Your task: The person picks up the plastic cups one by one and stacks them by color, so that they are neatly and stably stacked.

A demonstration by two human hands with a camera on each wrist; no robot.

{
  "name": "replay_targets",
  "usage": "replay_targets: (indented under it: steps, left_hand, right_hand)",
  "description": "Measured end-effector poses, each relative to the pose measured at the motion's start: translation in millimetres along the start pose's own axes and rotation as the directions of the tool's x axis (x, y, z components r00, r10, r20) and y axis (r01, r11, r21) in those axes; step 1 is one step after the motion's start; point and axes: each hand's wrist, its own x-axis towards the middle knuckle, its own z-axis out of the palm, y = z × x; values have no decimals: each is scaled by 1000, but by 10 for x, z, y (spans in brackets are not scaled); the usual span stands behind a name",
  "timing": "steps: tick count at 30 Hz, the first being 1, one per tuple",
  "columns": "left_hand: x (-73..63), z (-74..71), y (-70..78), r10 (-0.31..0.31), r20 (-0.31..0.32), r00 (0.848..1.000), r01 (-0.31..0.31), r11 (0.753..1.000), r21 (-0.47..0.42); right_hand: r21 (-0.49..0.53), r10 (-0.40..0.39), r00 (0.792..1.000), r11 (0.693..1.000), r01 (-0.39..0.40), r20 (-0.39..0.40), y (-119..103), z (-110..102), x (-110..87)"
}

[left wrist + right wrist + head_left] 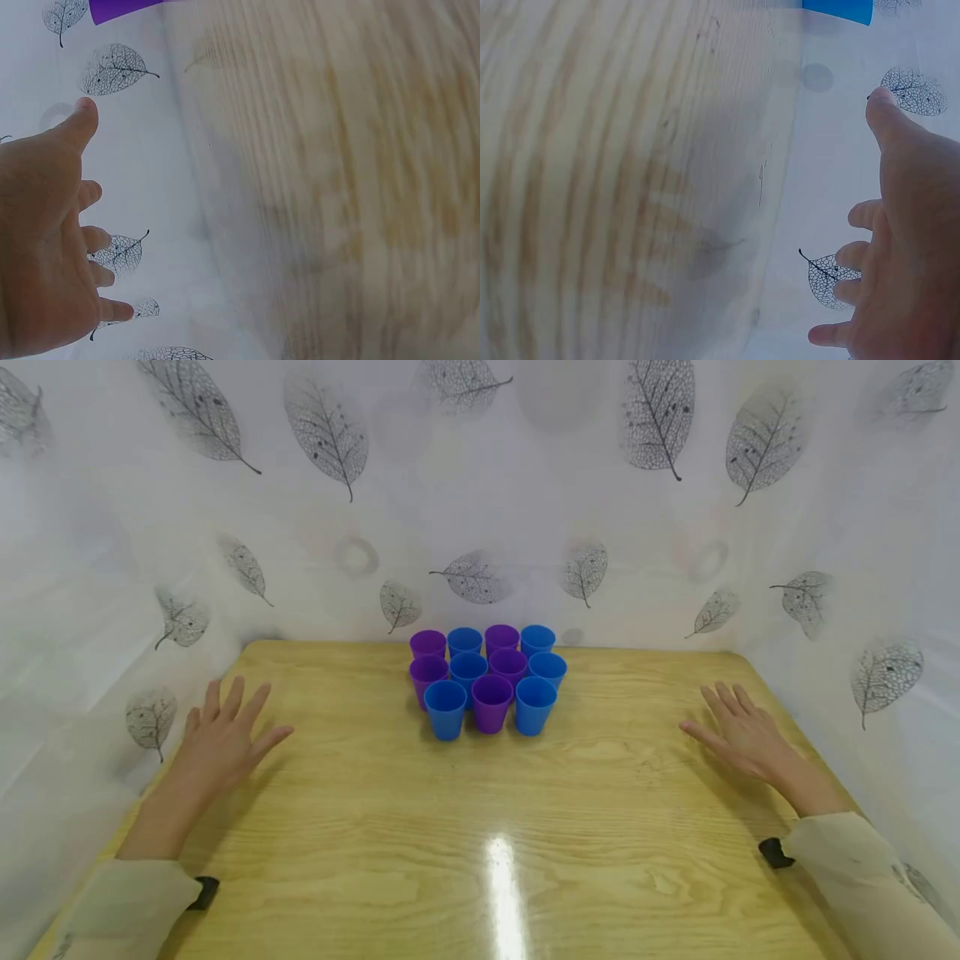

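Observation:
Several blue and purple plastic cups stand upright, mouths up, in three close rows at the back middle of the table. In the front row are a blue cup (446,713), a purple cup (492,706) and another blue cup (536,708). My left hand (221,739), fingers spread, is over the table's left side, well away from the cups and holding nothing. Over on the right side, my right hand (738,735) is likewise spread and holds nothing. Each wrist view catches a bit of one cup at its top edge, purple (120,7) on the left and blue (844,9) on the right.
The wood-grain table (360,852) has rounded back corners and a bright light reflection near its front middle. A white curtain (480,510) with grey leaf prints hangs close behind it and along both sides. Dark bands show at both sleeve cuffs.

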Motion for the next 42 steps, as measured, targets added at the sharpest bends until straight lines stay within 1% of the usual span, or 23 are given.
replay_targets:
  steps: [6,17,24,29,35,42]
  left_hand:
    - [9,-7,40,12,-12,1000,-13,1000,-9]
    - [32,11,143,32,3,999,-32,999,-17]
    - [83,3,240,51,22,998,-51,999,-1]
    - [103,2,366,75,33,997,-75,997,-11]
    - [117,31,541,108,41,993,-106,993,-53]
    - [142,94,731,145,39,989,-140,983,-118]
  right_hand:
    - [7,-8,1000,1000,8,-11,-12,5,7]
    - [15,-29,999,999,29,-28,-60,-4,3]
    - [22,-46,998,999,47,-46,-173,-10,0]
    - [36,-67,996,997,69,-54,-290,7,12]
    - [73,-103,990,991,110,-92,-413,47,22]
    - [148,-140,987,977,152,-83,-554,88,16]
